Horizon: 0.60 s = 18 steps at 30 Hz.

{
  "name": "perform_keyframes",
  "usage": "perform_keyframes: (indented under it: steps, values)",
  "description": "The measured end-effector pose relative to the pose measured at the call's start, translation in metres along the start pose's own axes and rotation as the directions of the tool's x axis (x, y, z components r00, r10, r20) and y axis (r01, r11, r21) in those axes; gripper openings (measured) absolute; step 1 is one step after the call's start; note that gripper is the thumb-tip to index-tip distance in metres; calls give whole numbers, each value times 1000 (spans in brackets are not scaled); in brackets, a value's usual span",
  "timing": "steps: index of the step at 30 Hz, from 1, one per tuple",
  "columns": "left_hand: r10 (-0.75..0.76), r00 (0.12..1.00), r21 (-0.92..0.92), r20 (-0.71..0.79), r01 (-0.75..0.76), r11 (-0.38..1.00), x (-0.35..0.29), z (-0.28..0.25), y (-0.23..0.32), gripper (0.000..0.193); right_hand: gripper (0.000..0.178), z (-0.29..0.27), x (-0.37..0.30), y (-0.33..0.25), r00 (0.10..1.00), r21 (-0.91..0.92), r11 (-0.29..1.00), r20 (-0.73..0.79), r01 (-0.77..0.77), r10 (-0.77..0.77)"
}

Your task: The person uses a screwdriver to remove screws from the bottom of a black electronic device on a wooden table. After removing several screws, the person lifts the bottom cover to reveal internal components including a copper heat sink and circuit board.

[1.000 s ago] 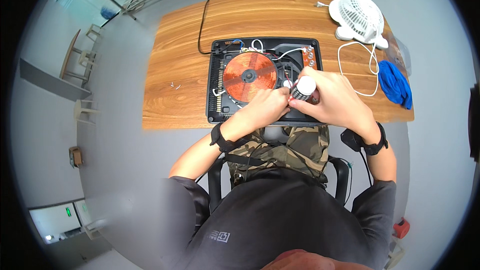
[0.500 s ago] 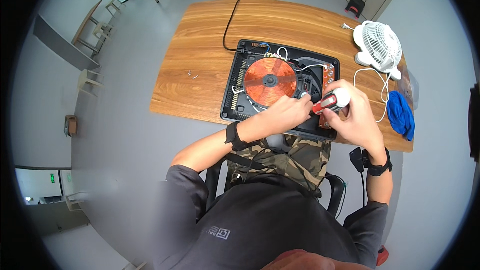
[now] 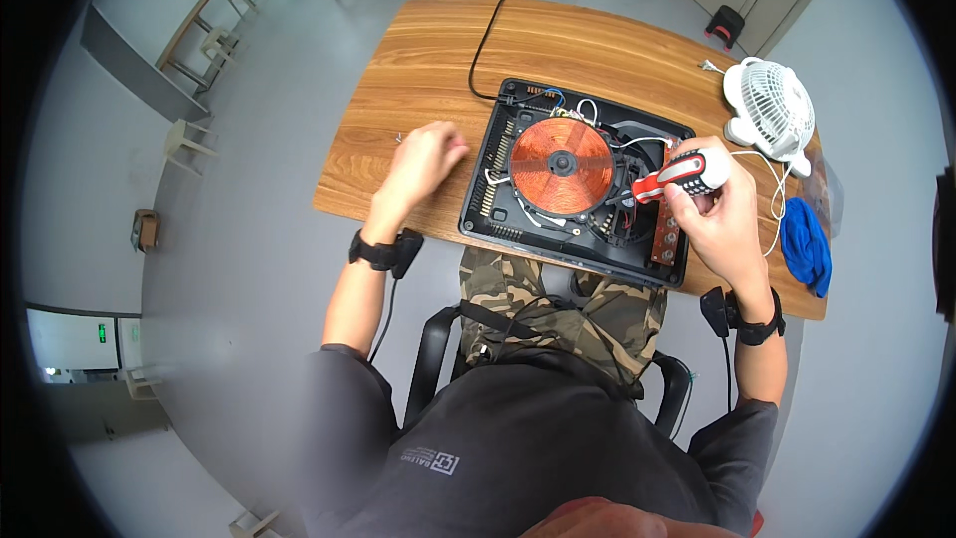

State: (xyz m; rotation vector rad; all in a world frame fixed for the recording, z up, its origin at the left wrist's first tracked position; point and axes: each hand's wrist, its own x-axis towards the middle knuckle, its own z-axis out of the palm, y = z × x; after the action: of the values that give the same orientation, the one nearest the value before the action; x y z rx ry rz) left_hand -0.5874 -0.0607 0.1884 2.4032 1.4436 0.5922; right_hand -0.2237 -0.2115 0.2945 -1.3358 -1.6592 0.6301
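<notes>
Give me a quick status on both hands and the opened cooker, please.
Right hand grips red-and-white screwdriver, tip down in opened cooker. Left hand loosely closed on table, left of cooker. Nothing blocking.

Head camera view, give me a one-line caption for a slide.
Right hand holds a red-handled screwdriver over an opened induction cooker; left hand rests on the wooden table.

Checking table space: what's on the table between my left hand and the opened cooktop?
In the head view, only bare wooden table shows between the left hand and the opened cooktop.
</notes>
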Motion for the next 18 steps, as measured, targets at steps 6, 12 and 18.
perform_keyframes:
  steps: [6,12,18]
  values:
    - [-142,987,39,-73,145,989,-27,25,-50,11,24,3,1,10,999,-44,998,-23,40,-41]
    - [-118,983,-6,-139,119,993,-30,40,-65,10,26,-13,-8,19,998,-117,993,-49,-31,25]
    - [-159,980,-133,-117,143,981,-26,44,-69,12,26,-19,-17,28,997,-113,993,-74,-35,26]
